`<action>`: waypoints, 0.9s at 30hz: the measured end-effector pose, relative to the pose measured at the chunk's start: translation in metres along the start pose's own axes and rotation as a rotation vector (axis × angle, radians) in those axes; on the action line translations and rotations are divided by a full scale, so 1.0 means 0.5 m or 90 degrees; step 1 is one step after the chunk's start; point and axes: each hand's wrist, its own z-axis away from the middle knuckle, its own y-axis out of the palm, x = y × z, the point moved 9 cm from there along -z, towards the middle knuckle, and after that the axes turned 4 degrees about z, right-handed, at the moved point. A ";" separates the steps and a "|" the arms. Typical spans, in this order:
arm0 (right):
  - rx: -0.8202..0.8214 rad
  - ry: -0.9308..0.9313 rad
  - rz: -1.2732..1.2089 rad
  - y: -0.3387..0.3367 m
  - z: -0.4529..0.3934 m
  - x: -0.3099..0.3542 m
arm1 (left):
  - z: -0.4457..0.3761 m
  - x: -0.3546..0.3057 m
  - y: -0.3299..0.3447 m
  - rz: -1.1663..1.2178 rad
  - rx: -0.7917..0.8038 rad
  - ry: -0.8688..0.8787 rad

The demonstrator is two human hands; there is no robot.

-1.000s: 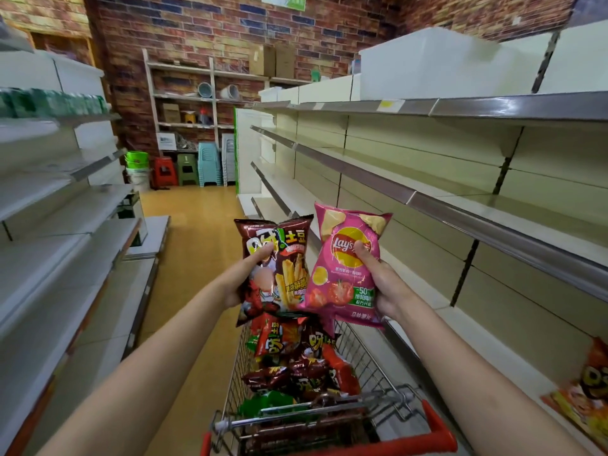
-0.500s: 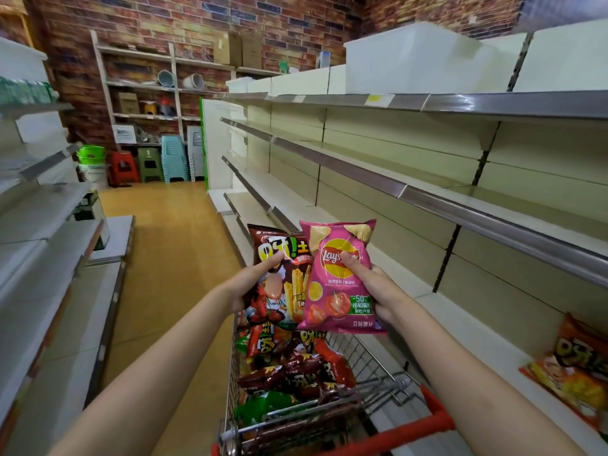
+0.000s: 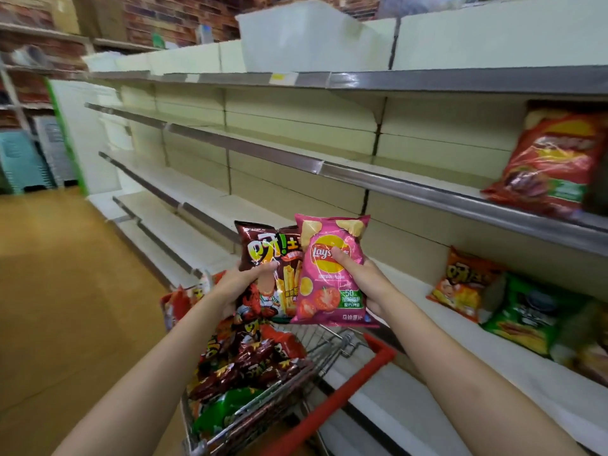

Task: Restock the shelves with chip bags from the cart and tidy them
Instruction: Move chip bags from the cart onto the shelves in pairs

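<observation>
Left hand (image 3: 241,284) gripping a dark brown chip bag (image 3: 268,274), right hand (image 3: 357,283) clutching a pink chip bag (image 3: 329,278) — the two bags touching, pink overlapping brown, both held above the wire cart (image 3: 332,350) of bags below the hands, shelves (image 3: 411,189) beyond and right of the hands — a red bag (image 3: 552,159) up right.

Glossy plastic film covers the pink chip bag (image 3: 330,274), catching the light, and the dark brown bag (image 3: 263,258) just left of it shines the same way. Below the pink bag, the cart (image 3: 316,383) is bare metal wire, with a smooth red plastic handle (image 3: 332,403). The shelves (image 3: 296,126) above the pink bag look like matt cream-painted metal, edged with brushed grey metal strips (image 3: 411,189). The back wall (image 3: 177,18) is rough brick. The floor (image 3: 65,291), left of the cart, has a smooth wood-look finish.
</observation>
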 end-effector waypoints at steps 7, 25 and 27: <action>-0.159 0.007 -0.009 -0.143 0.105 -0.031 | -0.035 0.053 0.173 -0.009 0.129 -0.046; -0.441 0.005 0.006 -0.463 0.476 0.000 | 0.129 0.023 0.633 0.009 0.379 -0.027; -0.467 -0.004 0.015 -0.497 0.538 0.013 | 0.172 0.019 0.690 0.017 0.402 -0.016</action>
